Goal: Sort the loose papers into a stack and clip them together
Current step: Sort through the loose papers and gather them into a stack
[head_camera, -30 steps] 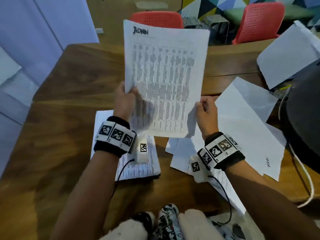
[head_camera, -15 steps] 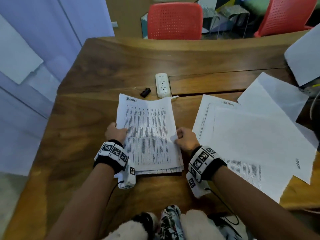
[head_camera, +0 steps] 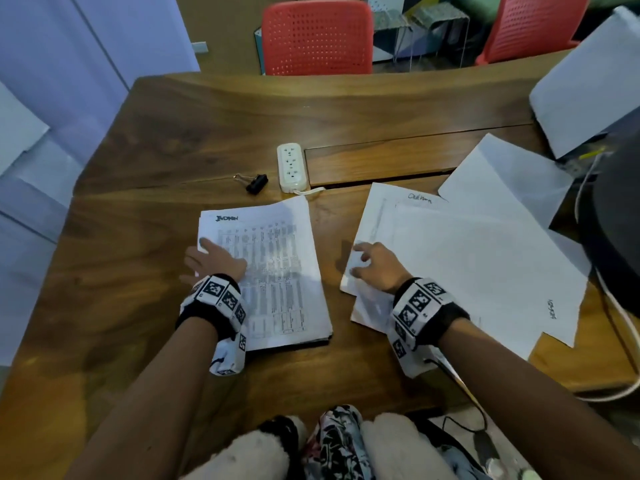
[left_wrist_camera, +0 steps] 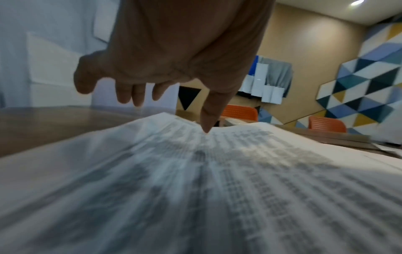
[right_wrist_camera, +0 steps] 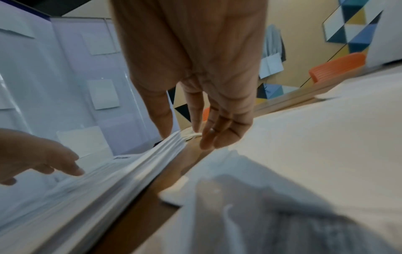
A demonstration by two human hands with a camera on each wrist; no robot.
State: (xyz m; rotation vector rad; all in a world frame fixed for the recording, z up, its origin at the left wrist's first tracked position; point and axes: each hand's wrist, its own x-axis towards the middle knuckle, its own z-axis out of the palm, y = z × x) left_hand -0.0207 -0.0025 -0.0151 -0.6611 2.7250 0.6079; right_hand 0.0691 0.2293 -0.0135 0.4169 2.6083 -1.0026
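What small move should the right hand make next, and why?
Probably lift the top loose sheet and bring it to the stack. The right hand already rests on that sheet's left edge, the left hand steadies the stack, and the binder clip lies unused.

Wooden worktop (head_camera: pixel 173 306), two red chairs (head_camera: pixel 317 38) behind; pale blue wall (head_camera: pixel 69 64) left, geometric triangle wall panels (left_wrist_camera: pixel 359 89) right, ceiling light (left_wrist_camera: pixel 356 2) on.

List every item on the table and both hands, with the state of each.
Paper stack: lying flat, unclipped.
Loose sheets: spread out, overlapping.
Binder clip: lying unused beside the power strip.
Power strip: nothing plugged in.
Left hand: fingers straight, on the stack.
Right hand: on the loose sheets' edge.
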